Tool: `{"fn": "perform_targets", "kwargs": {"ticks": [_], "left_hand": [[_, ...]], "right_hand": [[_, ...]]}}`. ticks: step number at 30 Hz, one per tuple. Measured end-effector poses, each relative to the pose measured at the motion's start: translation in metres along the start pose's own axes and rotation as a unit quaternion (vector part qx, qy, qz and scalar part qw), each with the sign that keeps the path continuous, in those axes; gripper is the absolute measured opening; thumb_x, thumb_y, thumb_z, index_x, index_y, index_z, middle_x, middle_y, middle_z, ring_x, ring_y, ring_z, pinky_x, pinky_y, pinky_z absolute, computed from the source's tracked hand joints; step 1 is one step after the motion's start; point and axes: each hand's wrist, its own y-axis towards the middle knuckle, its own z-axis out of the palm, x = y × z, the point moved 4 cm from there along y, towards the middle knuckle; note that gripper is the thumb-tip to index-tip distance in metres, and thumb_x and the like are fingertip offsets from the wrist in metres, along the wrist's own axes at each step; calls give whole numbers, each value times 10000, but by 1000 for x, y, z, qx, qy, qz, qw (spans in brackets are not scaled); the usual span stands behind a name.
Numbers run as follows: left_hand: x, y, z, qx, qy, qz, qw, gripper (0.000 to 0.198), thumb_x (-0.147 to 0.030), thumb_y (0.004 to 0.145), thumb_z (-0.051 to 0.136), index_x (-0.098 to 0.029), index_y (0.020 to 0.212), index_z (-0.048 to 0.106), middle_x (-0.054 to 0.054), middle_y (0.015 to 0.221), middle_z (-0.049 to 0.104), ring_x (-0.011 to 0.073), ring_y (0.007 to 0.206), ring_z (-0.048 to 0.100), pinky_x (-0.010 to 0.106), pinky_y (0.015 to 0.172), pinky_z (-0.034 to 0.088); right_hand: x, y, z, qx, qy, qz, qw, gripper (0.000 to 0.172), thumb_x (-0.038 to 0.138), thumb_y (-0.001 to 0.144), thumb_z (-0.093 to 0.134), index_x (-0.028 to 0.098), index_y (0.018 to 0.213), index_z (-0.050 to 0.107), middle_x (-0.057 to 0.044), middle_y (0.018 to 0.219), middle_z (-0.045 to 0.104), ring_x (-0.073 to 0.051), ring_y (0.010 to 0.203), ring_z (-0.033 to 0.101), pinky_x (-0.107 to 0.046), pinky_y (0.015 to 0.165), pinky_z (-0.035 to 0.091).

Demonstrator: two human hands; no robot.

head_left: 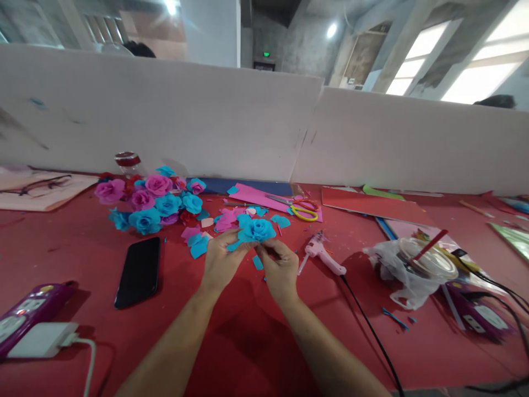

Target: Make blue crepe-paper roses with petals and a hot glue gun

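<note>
A blue paper rose [256,230] is held up above the red table [248,342] between both hands. My left hand [221,259] pinches its left underside with closed fingers. My right hand [279,267] grips its base from below, fingers curled shut. Blue and pink paper scraps [198,245] lie on the table just beyond the hands.
A pile of finished pink and blue roses [152,201] sits at the back left, a black phone [138,271] beside it. Scissors [300,208] rest on pink paper. A glue gun [322,252] lies to the right, then a bagged cup [413,267]. Power strips [28,309] lie left and right.
</note>
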Motion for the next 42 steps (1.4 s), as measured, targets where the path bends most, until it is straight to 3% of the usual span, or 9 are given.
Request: {"fn": "perform_targets", "kwargs": {"ticks": [8, 12, 15, 19, 23, 29, 35, 39, 42], "left_hand": [[1, 3, -3, 23, 48, 86, 995, 133, -252, 757, 679, -254, 873, 744, 29, 973, 726, 204, 907, 654, 352, 847, 506], [4, 7, -6, 21, 81, 97, 992, 257, -263, 704, 733, -230, 957, 701, 55, 1032, 701, 220, 953, 637, 380, 869, 495], [-6, 4, -15, -39, 88, 138, 986, 204, -238, 741, 695, -221, 942, 663, 50, 1004, 668, 201, 949, 615, 370, 858, 485], [-28, -12, -22, -137, 143, 234, 952, 151, -212, 723, 707, -211, 856, 637, 37, 922, 618, 195, 910, 587, 378, 859, 456], [-37, -18, -13, -135, 228, 295, 918, 170, -223, 702, 731, -230, 858, 665, 24, 857, 632, 193, 852, 581, 390, 855, 425], [-36, -14, -13, -123, 266, 320, 901, 87, -197, 734, 689, -247, 806, 688, 9, 798, 676, 181, 805, 581, 383, 835, 410], [-31, -18, -24, -73, 333, 417, 843, 253, -144, 761, 662, -348, 904, 703, -14, 868, 712, 175, 810, 580, 403, 902, 350], [-19, -16, -28, -40, 310, 375, 873, 254, -189, 757, 681, -391, 909, 704, -17, 892, 712, 181, 803, 593, 387, 879, 384], [-18, -14, -29, -95, 196, 301, 928, 151, -206, 773, 660, -330, 840, 714, 11, 894, 687, 182, 832, 604, 371, 850, 431]], "right_hand": [[-5, -5, 1, 26, -18, -33, 999, 103, 246, 769, 642, 186, 759, 725, -4, 680, 666, -134, 623, 570, -249, 616, 478], [-8, -3, 0, 11, 10, -15, 1000, 84, 221, 747, 661, 184, 768, 733, -3, 688, 682, -132, 627, 571, -253, 632, 481], [-13, 1, -3, -12, 26, -12, 1000, 75, 236, 745, 679, 182, 760, 730, -1, 691, 684, -131, 629, 574, -259, 648, 487], [-18, 4, -6, -35, 8, -34, 999, 96, 245, 757, 679, 185, 810, 734, -12, 747, 697, -137, 659, 591, -277, 693, 500], [-14, 3, -7, -26, -12, -55, 998, 111, 263, 772, 672, 188, 824, 734, -20, 764, 702, -145, 669, 601, -287, 712, 504], [-14, 2, -6, -7, -35, -41, 999, 103, 258, 784, 662, 195, 825, 732, -15, 753, 695, -146, 686, 603, -281, 716, 501], [-15, 2, -4, 6, 25, -29, 999, 76, 231, 764, 673, 191, 792, 731, -9, 731, 689, -140, 665, 589, -289, 718, 504], [-14, 1, -2, 17, 63, 2, 998, 85, 224, 752, 668, 184, 797, 728, -19, 746, 699, -152, 684, 599, -303, 721, 512], [-14, 2, -2, 9, 68, 11, 998, 92, 243, 751, 672, 179, 791, 725, -27, 775, 707, -153, 696, 598, -308, 738, 511]]}}
